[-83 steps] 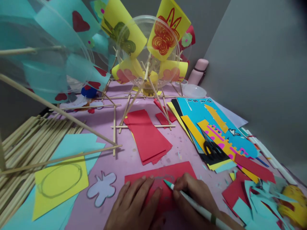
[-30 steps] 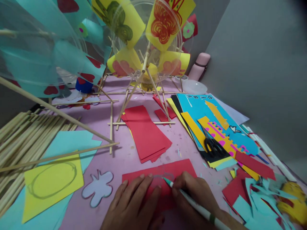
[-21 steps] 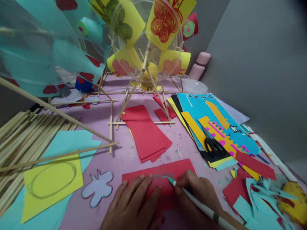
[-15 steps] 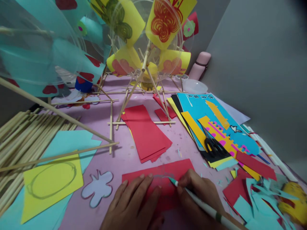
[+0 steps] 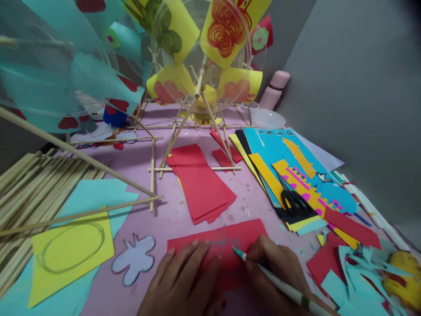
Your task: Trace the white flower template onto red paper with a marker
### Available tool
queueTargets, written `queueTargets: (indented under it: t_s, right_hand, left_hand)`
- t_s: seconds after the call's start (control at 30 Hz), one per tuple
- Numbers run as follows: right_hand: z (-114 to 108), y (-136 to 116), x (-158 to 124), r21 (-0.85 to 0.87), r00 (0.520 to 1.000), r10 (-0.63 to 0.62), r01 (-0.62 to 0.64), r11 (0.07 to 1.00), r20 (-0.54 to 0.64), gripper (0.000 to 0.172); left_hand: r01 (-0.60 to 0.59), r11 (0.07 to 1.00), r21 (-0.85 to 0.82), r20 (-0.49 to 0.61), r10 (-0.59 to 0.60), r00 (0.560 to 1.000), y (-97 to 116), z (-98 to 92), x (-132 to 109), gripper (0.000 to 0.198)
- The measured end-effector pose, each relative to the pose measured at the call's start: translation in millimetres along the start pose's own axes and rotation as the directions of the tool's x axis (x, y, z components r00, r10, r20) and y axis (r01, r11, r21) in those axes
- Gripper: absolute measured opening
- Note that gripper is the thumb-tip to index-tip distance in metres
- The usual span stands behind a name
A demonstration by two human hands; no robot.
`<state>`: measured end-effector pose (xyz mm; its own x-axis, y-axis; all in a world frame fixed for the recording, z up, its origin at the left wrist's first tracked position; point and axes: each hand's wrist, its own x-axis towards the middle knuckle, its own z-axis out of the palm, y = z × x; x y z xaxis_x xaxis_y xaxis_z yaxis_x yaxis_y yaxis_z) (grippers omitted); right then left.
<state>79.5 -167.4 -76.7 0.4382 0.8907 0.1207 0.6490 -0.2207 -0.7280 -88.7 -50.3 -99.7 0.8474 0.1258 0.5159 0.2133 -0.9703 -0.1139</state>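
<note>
My left hand (image 5: 182, 281) lies flat, fingers spread, on a red paper sheet (image 5: 250, 230) at the near edge of the pink table (image 5: 171, 215). My right hand (image 5: 274, 272) is closed around a white and green pencil (image 5: 279, 285), its tip resting on the red sheet beside a faint grey curved line. The pencil slants down to the lower right, past my wrist.
A stack of red strips (image 5: 200, 184) lies just beyond. Black scissors (image 5: 292, 202) rest on coloured sheets at right. A white flower cutout (image 5: 133, 263) and yellow paper (image 5: 70, 250) lie left, by bamboo sticks (image 5: 29, 188). Stick-and-paper wheels (image 5: 200, 61) stand behind. Paper scraps (image 5: 355, 272) pile at right.
The pencil tip has crept rightward along the red sheet, lengthening the grey line. My left hand has stayed in place. The view has shifted slightly since the earliest frame.
</note>
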Motion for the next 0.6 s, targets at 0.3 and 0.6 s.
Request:
queueTargets:
  t_s: [0.3, 0.6]
  right_hand:
    - [0.2, 5.0, -2.8, -0.022, 0.998, -0.059, 0.06, 0.998, 0.02, 0.014]
    - [4.6, 8.7, -4.0, 0.017, 0.996, -0.093, 0.093, 0.995, -0.012, 0.017]
  left_hand:
    - [-0.003, 1.0, -0.011, -0.022, 0.002, 1.0, -0.5, 0.1, -0.2, 0.034]
    - [-0.007, 1.0, -0.006, -0.019, 0.007, 1.0, -1.1, 0.1, -1.6, 0.034]
